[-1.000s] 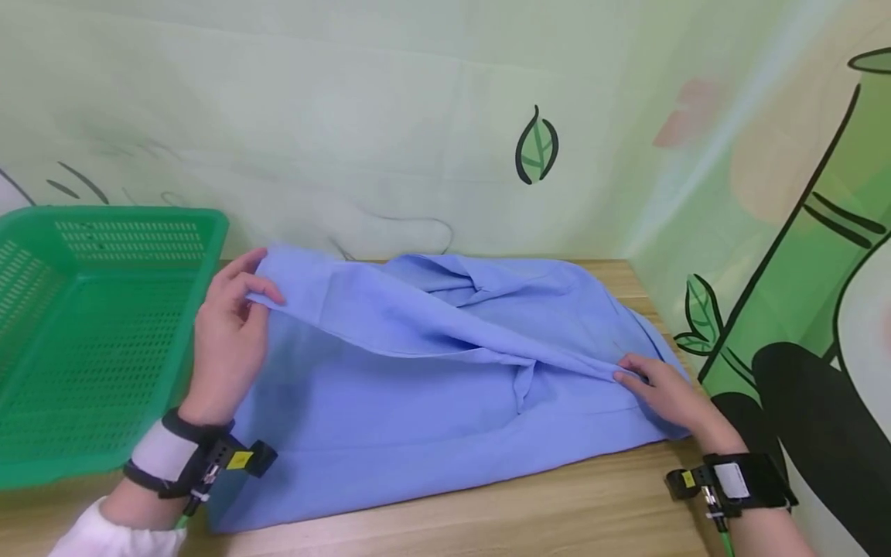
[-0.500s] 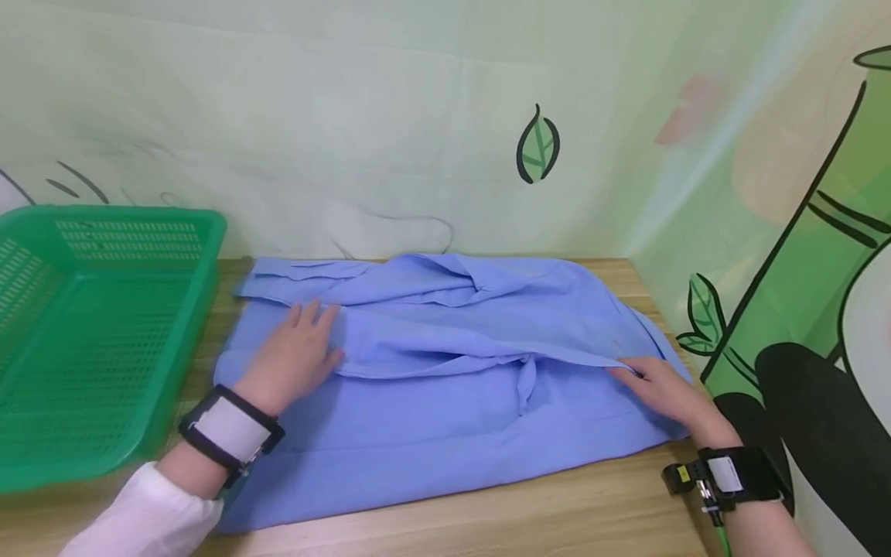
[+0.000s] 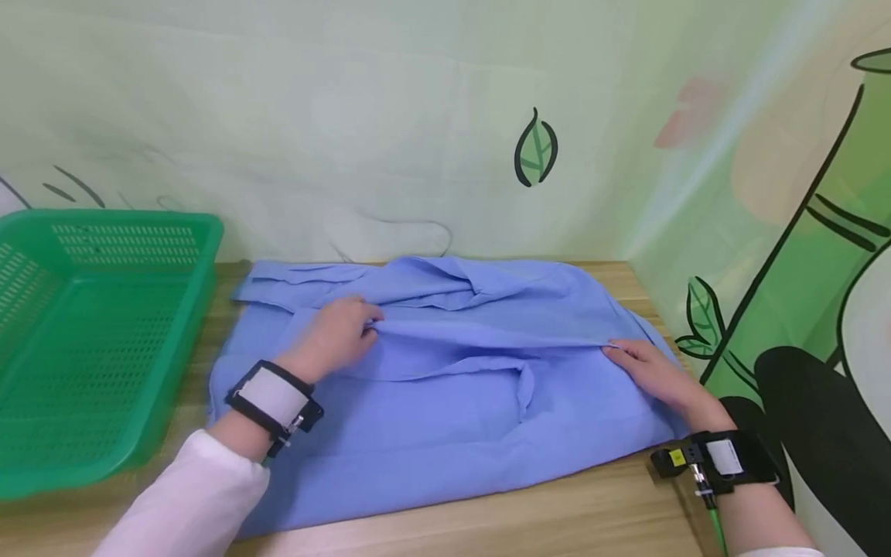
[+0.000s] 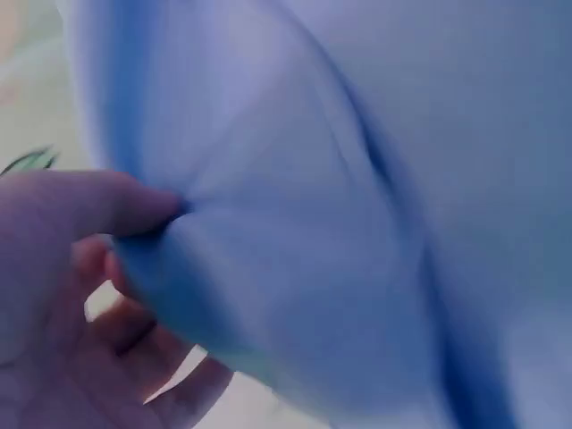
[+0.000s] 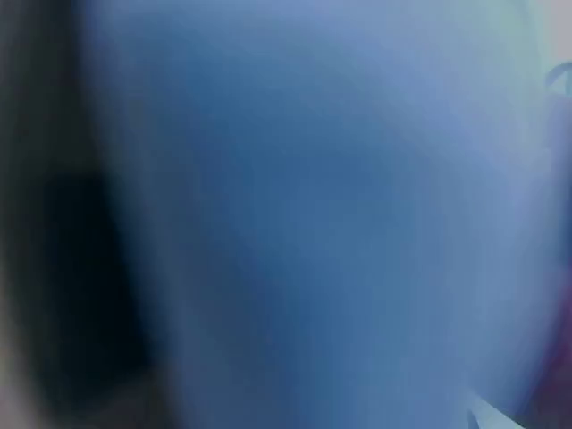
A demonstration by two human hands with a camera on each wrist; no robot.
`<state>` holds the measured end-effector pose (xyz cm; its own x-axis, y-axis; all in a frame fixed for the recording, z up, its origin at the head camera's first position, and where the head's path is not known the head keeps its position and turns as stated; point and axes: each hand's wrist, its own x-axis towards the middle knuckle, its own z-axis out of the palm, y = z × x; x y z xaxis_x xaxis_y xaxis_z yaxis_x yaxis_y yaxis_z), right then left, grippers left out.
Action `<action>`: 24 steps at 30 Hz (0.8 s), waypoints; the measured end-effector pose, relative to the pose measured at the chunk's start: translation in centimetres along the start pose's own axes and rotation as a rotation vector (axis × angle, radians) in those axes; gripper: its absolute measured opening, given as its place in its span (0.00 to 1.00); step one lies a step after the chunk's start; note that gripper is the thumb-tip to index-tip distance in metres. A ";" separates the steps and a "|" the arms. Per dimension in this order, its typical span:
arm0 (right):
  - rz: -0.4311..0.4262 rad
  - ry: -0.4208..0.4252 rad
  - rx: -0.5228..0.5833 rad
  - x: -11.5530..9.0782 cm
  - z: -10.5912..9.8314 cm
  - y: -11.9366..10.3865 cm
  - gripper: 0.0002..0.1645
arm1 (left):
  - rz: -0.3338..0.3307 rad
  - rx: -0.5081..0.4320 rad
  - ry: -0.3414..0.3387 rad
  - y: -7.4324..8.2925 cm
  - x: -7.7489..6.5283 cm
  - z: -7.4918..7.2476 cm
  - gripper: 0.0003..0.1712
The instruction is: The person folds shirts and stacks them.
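A blue cloth garment lies spread on the table, with rumpled folds along its back and a long raised fold across its middle. My left hand pinches the left end of that raised fold; in the left wrist view the thumb presses into the blue fabric. At the fold's right end, my right hand pinches the cloth between thumb and fingers. Between the two hands the fold is drawn fairly straight. Blurred blue fabric fills most of the right wrist view and hides the fingers there.
A green plastic basket with slotted walls stands at the left, close to the garment. The wooden table shows along the front edge. A printed wall cloth rises right behind and to the right.
My left hand lets go of the back left part of the cloth, moves right and pinches the middle fold. The right hand lifts slightly and shifts a little left, still holding the cloth.
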<state>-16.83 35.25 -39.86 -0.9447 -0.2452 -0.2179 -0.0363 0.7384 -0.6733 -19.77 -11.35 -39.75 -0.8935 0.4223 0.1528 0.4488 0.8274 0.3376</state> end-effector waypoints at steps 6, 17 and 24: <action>0.144 -0.050 -0.018 0.7 -0.1 -0.6 0.32 | -0.137 -0.051 0.093 -0.1 0.7 -2.9 0.15; -0.158 -0.087 -0.167 -0.9 -0.2 1.4 0.16 | 0.081 0.046 -0.119 -1.8 -1.0 -2.9 0.18; -0.262 0.050 -0.222 -4.0 0.0 4.3 0.20 | 0.215 0.450 -0.066 -0.2 -3.9 -3.9 0.13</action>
<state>-13.23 39.41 -41.89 -0.9084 -0.4176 -0.0188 -0.3450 0.7743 -0.5305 -16.38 -14.59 -36.77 -0.7835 0.6114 0.1110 0.5983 0.7905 -0.1309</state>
